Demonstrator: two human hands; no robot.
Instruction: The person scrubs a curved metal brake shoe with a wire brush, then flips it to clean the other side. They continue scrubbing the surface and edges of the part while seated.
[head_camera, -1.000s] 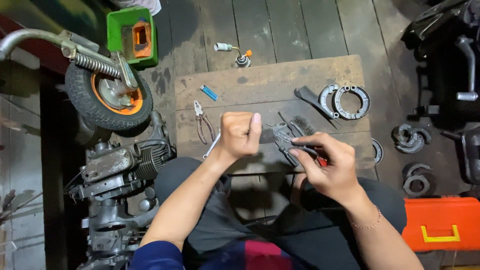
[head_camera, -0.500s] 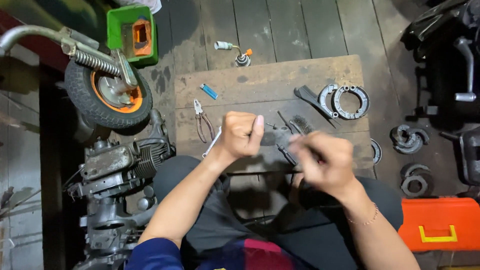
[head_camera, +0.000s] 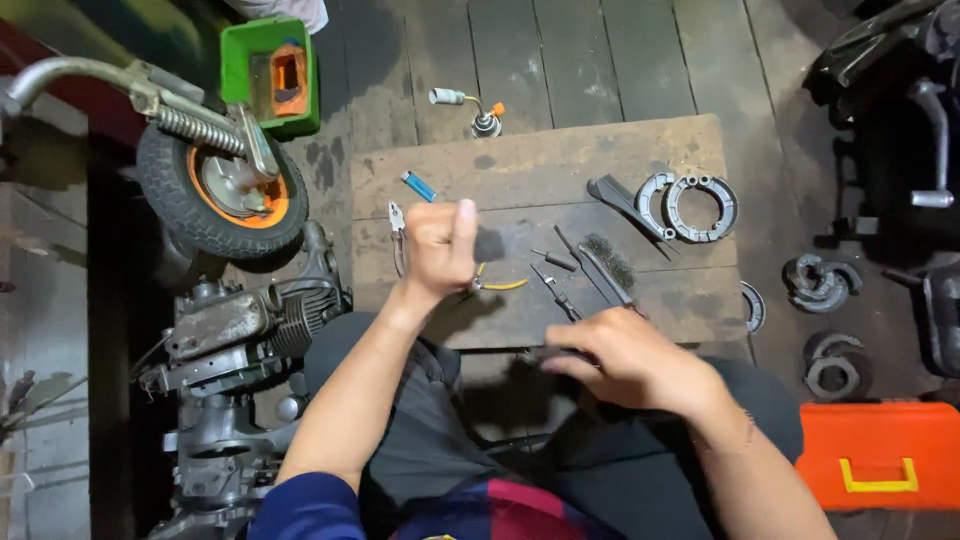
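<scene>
Nearest, the right hand (head_camera: 625, 365) hovers at the board's (head_camera: 520, 170) near edge, fingers curled round a dark, blurred object I cannot identify. Just beyond lie small screwdrivers (head_camera: 555, 290) and a wire brush (head_camera: 605, 262). Left of them the left hand (head_camera: 437, 245) is fisted, contents hidden, over pliers (head_camera: 398, 222). Farther off rest a lighter (head_camera: 418, 185) and brake shoes (head_camera: 690, 205)

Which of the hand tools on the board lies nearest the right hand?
The wire brush: its handle runs down to the right hand. The small screwdrivers lie further left, the pliers beyond the left hand.
</scene>
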